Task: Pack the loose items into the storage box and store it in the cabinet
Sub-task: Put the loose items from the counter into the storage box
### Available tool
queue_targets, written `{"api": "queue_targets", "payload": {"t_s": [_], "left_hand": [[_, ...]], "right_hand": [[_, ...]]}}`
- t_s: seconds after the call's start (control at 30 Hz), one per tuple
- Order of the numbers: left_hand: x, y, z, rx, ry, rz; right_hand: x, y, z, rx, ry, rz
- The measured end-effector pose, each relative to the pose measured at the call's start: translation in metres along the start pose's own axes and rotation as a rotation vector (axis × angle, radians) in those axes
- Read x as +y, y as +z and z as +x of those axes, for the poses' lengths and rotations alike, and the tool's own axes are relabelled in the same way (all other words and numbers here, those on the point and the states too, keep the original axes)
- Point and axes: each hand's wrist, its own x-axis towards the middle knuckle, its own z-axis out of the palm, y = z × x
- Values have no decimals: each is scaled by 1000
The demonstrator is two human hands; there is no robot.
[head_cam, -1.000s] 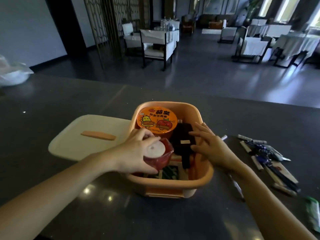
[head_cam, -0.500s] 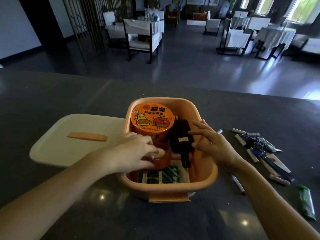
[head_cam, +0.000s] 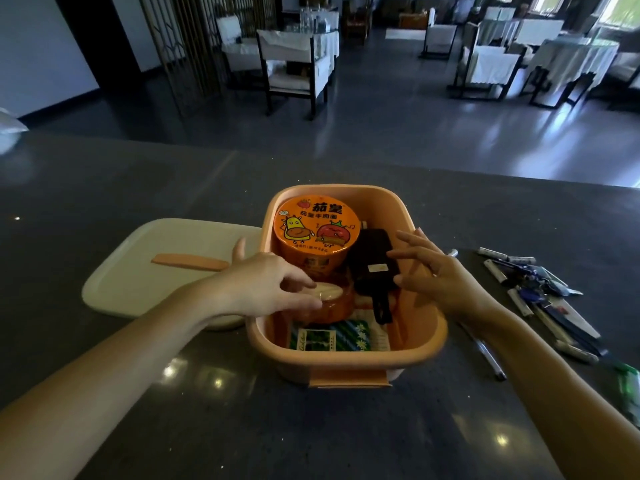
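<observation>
An orange storage box [head_cam: 346, 362] stands on the dark counter [head_cam: 138, 410]. Inside it are an orange instant noodle cup [head_cam: 317, 225], a black pouch [head_cam: 372, 261], a green and white packet [head_cam: 332, 338] and a small red jar with a white cap [head_cam: 334, 304]. My left hand [head_cam: 263, 285] reaches in from the left; its fingertips lie on the jar's cap and the thumb sticks up, apart from it. My right hand [head_cam: 440, 275] hovers over the box's right rim with fingers spread, next to the pouch and holding nothing.
The box's cream lid [head_cam: 145, 271] with an orange handle lies flat to the left of the box. Several pens and markers [head_cam: 540, 292] lie loose on the right, one pen [head_cam: 485, 355] near my right forearm, a green packet [head_cam: 628, 386] at the far right edge.
My left hand has lowered the red jar into the box beside the noodle cup, and its grip has loosened to fingertips on the cap. My right hand stayed by the pouch.
</observation>
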Motion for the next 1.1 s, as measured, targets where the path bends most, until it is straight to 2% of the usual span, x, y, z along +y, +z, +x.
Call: {"api": "queue_targets", "payload": {"t_s": [0.13, 0.3, 0.4, 0.6, 0.8, 1.1], "left_hand": [[9, 12, 8, 161, -5, 98], [5, 16, 11, 253, 8, 58], [0, 11, 6, 229, 56, -183], [3, 11, 13, 289, 121, -298], [5, 13, 25, 259, 188, -198], [5, 4, 30, 189, 193, -114]], "right_hand": [[-2, 0, 0, -12, 10, 20], [-5, -3, -3, -12, 11, -10], [-5, -1, -7, 46, 1, 10], [-8, 5, -19, 176, -2, 14], [-7, 4, -32, 238, 39, 50], [-9, 11, -38, 321, 33, 118]]}}
